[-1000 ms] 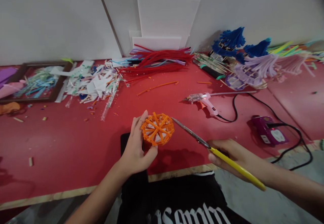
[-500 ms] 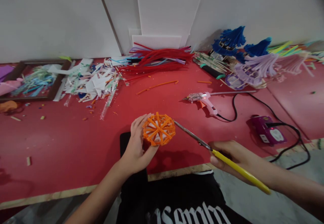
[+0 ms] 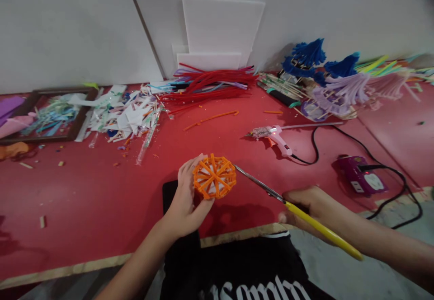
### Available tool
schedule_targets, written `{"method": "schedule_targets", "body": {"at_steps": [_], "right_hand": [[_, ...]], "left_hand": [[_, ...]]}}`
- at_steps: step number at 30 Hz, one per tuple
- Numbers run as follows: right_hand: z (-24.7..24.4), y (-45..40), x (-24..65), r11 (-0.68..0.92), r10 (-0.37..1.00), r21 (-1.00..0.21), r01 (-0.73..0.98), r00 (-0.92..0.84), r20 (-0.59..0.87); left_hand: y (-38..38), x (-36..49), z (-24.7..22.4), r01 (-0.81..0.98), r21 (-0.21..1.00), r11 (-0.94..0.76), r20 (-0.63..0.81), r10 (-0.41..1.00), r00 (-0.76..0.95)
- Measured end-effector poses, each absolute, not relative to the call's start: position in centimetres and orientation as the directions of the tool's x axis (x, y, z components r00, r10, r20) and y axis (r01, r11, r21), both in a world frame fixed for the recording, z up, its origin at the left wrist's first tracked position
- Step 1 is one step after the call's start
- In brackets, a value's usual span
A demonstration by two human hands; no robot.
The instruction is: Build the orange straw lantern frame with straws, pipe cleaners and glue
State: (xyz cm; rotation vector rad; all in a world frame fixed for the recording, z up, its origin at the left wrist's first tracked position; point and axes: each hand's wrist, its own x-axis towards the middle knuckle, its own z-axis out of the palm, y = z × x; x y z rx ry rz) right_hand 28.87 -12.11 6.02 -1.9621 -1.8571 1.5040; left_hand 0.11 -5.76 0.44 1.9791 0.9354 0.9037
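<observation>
Near the front edge of the red table, my left hand [image 3: 190, 200] grips a round orange piece [image 3: 214, 176] with spokes radiating from its centre and something white showing between them. My right hand [image 3: 305, 207] is closed around scissors [image 3: 305, 218] with a yellow handle. The metal blades point up and left, their tip at the right rim of the orange piece; whether they touch cannot be made out.
A pink glue gun [image 3: 276, 139] lies to the right, its cord near a purple power box [image 3: 362, 175]. Red strips [image 3: 217, 83], paper scraps [image 3: 132, 114] and a wooden frame [image 3: 76, 130] lie behind. Blue and lilac fringed pieces [image 3: 342, 92] stand at the back right.
The camera view has shifted slightly, so the table's back appears a little lower. Both hands keep their holds on the orange piece and the scissors.
</observation>
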Motion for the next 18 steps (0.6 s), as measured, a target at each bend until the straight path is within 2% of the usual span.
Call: {"method": "schedule_targets", "body": {"at_steps": [7, 12, 15, 18], "right_hand": [[5.0, -12.0, 29.1, -0.286, 0.837, -0.684, 0.672, -0.172, -0.519], [4.8, -11.8, 29.0, -0.310, 0.874, -0.712, 0.630, -0.105, -0.474], [4.4, -12.2, 29.1, -0.326, 0.862, -0.722, 0.610, -0.121, -0.492], [4.3, -12.6, 29.1, -0.313, 0.840, -0.726, 0.613, -0.177, -0.512]], "left_hand": [[-5.7, -0.1, 0.1, 0.356, 0.810, -0.465, 0.271, 0.836, 0.477], [-6.1, 0.1, -0.8, 0.441, 0.776, -0.452, 0.300, 0.879, 0.371], [-6.2, 0.1, -0.9, 0.385, 0.811, -0.440, 0.302, 0.879, 0.369], [-5.9, 0.1, -0.4, 0.221, 0.906, -0.360, 0.240, 0.869, 0.432]]}}
